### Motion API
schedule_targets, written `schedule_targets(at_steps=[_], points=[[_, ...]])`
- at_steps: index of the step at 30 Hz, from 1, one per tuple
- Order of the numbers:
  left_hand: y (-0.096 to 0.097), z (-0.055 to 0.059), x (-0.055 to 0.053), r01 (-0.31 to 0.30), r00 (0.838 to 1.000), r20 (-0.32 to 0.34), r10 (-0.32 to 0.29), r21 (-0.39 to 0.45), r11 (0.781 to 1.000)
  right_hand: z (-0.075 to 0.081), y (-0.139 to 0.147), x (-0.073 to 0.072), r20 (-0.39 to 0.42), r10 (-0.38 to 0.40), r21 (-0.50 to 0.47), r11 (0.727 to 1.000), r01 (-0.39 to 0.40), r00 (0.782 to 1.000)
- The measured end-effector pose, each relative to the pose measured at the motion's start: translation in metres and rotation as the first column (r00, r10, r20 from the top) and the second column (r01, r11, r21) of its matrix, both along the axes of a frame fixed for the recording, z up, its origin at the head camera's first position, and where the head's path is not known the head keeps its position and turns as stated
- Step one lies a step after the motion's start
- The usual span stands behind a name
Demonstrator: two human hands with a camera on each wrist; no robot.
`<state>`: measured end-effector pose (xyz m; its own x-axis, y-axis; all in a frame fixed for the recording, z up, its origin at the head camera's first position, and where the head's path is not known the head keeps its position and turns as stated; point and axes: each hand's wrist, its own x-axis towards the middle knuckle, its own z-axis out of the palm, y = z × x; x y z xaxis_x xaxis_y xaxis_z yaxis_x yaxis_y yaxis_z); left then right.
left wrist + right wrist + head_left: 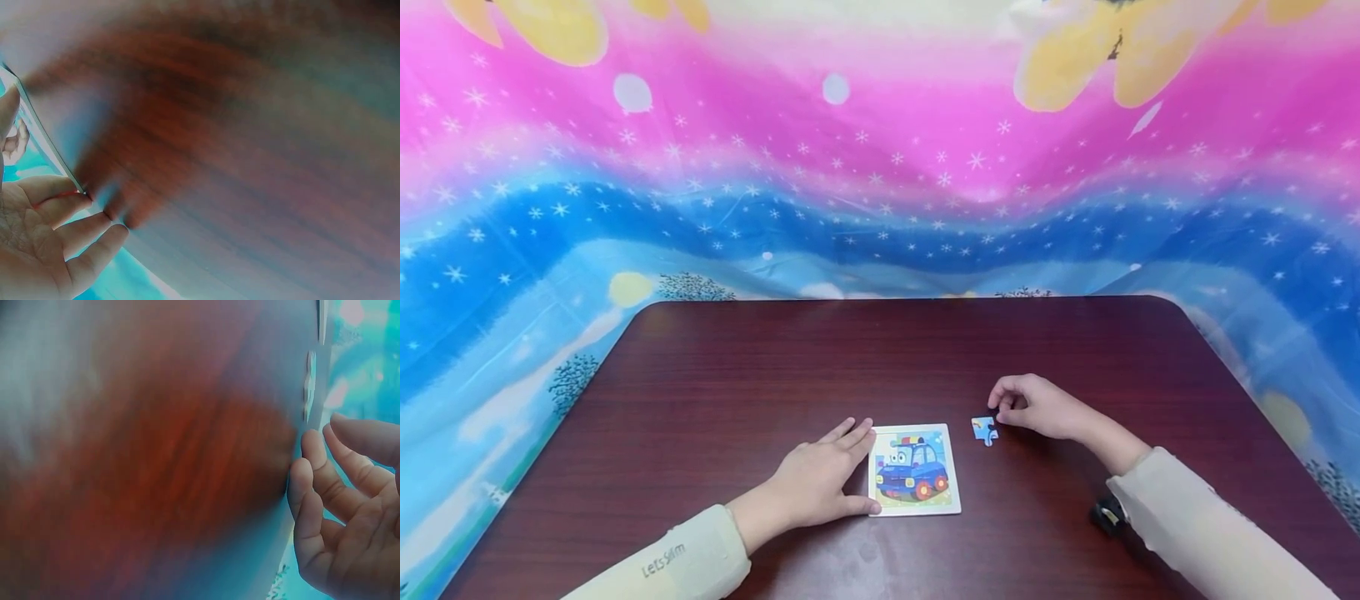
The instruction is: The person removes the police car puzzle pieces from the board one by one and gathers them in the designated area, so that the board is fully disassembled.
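A square jigsaw puzzle (955,492) with a pale frame and a picture of a blue cartoon car lies flat on the table. My left hand (820,479) rests at its left edge, fingers extended and thumb at the lower corner. To the right of the puzzle is a light-blue jigsaw piece (982,428) with knobbed edges. Just beyond that piece, my right hand (1041,407) hovers low with loosely bent fingers and holds nothing. The right wrist view shows the piece (309,387) lying past the fingertips of the right hand (350,512).
The dark reddish-brown table (760,358) has rounded far corners. Behind it and along its sides hangs a pink and blue cloth (880,183) with snowflakes. A small black device (1107,515) shows by the right sleeve (1210,533).
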<state>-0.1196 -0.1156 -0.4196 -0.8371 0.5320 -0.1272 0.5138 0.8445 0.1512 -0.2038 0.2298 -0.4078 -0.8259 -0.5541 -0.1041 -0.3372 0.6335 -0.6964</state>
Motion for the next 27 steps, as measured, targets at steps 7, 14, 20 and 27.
schedule_targets(at_steps=[7, 14, 20, 27], points=[[0.0, 0.001, 0.0, 0.008, 1.0, -0.006, -0.008, -0.003, 1.0, 0.007, -0.002, -0.003, -0.016, -0.002, -0.009, 1.0, 0.002, 1.0], [-0.001, 0.002, 0.0, 0.003, 1.0, -0.001, -0.003, 0.004, 1.0, 0.005, -0.031, -0.006, -0.017, 0.091, -0.017, 0.996, -0.092, 0.996], [-0.001, 0.002, 0.0, 0.0, 1.0, -0.002, 0.0, 0.0, 1.0, 0.007, -0.064, -0.006, -0.039, 0.194, 0.021, 0.981, -0.193, 0.98], [0.0, 0.003, -0.001, -0.004, 1.0, 0.005, 0.004, -0.002, 1.0, 0.007, -0.094, -0.007, -0.051, 0.286, 0.055, 0.958, -0.283, 0.957]])
